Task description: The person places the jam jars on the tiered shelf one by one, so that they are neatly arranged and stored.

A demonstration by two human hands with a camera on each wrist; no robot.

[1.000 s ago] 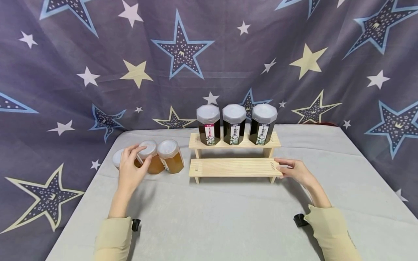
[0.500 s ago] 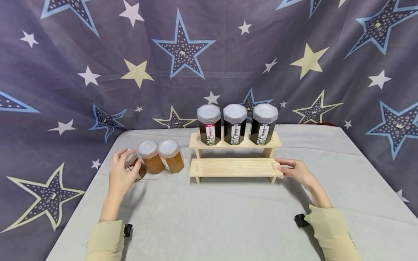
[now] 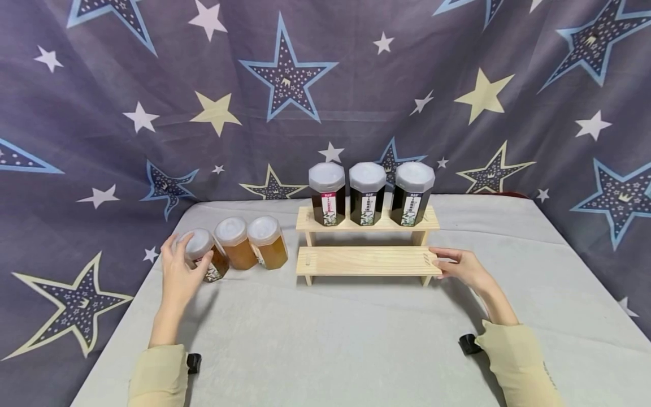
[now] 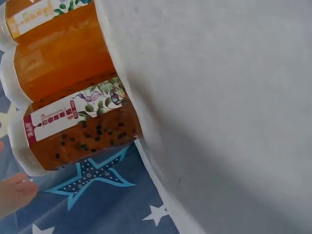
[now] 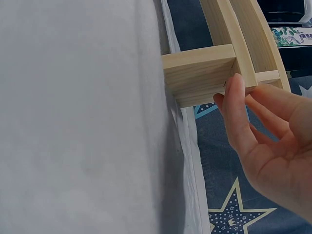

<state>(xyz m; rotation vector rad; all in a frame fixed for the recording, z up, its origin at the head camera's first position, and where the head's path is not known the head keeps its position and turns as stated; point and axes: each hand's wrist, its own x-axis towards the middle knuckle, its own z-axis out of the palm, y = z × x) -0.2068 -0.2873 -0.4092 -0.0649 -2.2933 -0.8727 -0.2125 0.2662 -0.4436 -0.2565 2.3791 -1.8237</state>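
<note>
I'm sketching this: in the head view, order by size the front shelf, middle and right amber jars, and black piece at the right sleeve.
Front shelf
Middle amber jar, right amber jar: look alike
Black piece

A dark purple-grey curtain [image 3: 351,90], printed with white, yellow and blue-edged stars [image 3: 289,73], hangs, slightly creased, behind a pale, cloth-covered table [image 3: 325,345].

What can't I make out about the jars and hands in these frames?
- Left grip contact with the speckled jar: left wrist view, its left edge cuts off most of the hand; head view doesn't settle it.
- Any label on the middle amber jar: its far side is hidden in both these views.
- Small print on the dark jars: too small in head view, cut off in right wrist view.
</note>
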